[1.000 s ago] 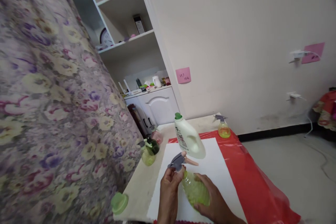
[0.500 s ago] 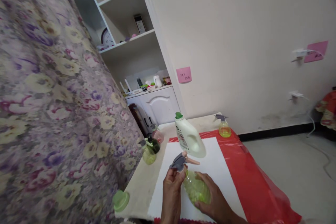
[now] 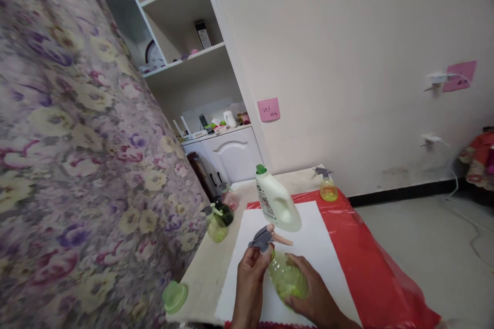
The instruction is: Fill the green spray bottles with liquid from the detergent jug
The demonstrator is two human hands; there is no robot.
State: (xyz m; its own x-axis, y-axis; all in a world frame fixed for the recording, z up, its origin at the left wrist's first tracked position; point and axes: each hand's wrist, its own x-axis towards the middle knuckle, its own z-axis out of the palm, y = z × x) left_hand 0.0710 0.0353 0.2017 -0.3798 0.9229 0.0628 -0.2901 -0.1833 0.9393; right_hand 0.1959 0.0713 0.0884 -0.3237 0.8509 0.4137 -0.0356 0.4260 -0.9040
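Observation:
A clear yellow-green spray bottle [image 3: 286,277] leans to the left above the white sheet, with some liquid low inside it. My right hand [image 3: 314,290] wraps round its body from the right. At the bottle's neck, my left hand [image 3: 251,272] pinches the collar of the grey spray head [image 3: 262,238], which has a peach-coloured trigger. Whether the thread is fully engaged is hidden by the fingers. Just beyond stands a pale green detergent jug [image 3: 277,200], upright, its neck green inside. A green cap [image 3: 175,296] lies at the table's near left corner.
Several other spray bottles stand on the table: a yellow one [image 3: 328,188] at the far right, a green one [image 3: 216,227] and others along the left edge. Under the white sheet [image 3: 312,226] lies red plastic [image 3: 370,267]. A floral curtain [image 3: 96,164] hangs close on the left.
The view has shifted slightly, moving the scene a little to the left. Both hands keep their hold on the spray bottle and its head, nearly unmoved.

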